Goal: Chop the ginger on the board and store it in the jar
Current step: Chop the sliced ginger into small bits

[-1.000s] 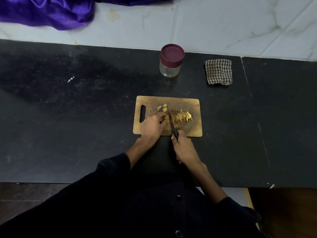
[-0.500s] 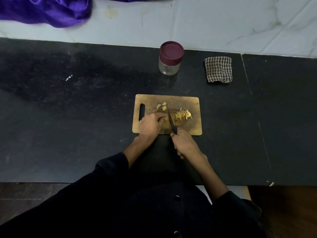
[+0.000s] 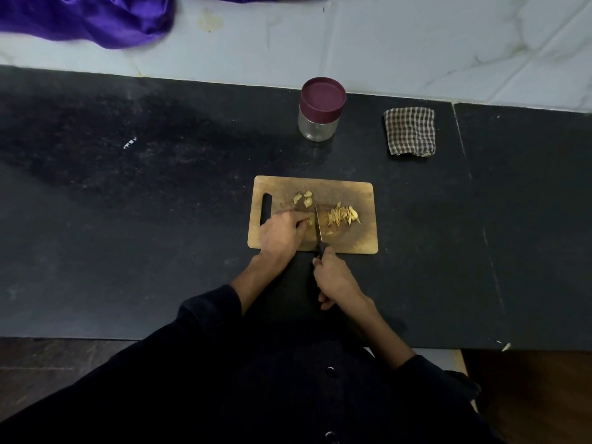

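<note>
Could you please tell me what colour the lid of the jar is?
The jar's lid is dark maroon, seen clearly in the head view.

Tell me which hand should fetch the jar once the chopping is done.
Probably the left hand: it only steadies the small yellow ginger piece, while the right hand grips the black-handled knife. The maroon-lidded glass jar stands beyond the board.

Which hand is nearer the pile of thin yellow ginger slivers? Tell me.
Right. The right hand grips the knife just below the ginger slivers; the left hand sits farther left, beyond the blade.
</note>
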`<state>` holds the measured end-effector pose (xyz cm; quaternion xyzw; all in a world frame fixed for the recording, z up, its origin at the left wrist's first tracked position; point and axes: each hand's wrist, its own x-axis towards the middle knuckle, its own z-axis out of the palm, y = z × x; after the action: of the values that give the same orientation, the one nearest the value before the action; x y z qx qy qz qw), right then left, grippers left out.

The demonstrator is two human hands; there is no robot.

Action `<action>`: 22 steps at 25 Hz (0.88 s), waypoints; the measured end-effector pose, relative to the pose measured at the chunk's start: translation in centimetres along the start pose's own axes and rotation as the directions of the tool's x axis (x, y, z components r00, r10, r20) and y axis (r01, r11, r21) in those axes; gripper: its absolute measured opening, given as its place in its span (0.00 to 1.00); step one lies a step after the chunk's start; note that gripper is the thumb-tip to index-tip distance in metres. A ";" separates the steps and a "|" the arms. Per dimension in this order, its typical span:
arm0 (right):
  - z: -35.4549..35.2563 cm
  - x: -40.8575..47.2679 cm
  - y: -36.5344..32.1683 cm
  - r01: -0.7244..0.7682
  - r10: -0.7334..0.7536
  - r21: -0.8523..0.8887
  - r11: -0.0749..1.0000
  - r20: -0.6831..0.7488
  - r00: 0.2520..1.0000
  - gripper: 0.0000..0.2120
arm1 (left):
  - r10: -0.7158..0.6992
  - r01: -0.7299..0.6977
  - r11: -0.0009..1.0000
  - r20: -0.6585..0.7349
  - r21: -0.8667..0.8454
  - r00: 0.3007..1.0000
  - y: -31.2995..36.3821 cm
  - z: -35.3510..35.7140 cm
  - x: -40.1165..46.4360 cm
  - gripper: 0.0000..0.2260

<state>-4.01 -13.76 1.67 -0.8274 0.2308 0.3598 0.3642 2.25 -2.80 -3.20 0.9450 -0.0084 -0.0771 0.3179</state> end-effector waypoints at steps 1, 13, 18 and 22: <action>0.0 0.0 0.2 0.003 -0.003 0.016 1.000 -0.004 1.000 0.17 | 0.001 -0.001 1.000 -0.004 -0.003 1.000 0.1 0.0 0.0 0.11; 0.3 -0.4 0.0 0.085 -0.084 0.017 0.996 -0.048 0.995 0.11 | -0.017 0.017 1.000 -0.019 0.019 1.000 0.3 -0.2 -0.2 0.11; 0.4 -0.3 -0.5 0.063 -0.063 -0.014 0.998 -0.037 0.997 0.11 | -0.015 0.015 1.000 -0.018 0.019 1.000 0.3 -0.2 -0.2 0.11; 0.6 -0.6 -0.1 0.024 -0.023 -0.036 0.999 0.012 1.000 0.10 | -0.026 0.027 0.999 -0.010 0.023 1.000 0.4 -0.3 -0.2 0.11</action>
<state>-4.55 -13.16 1.92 -0.8344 0.2124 0.3646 0.3546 2.12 -2.97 -2.68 0.9490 0.0048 -0.0767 0.3058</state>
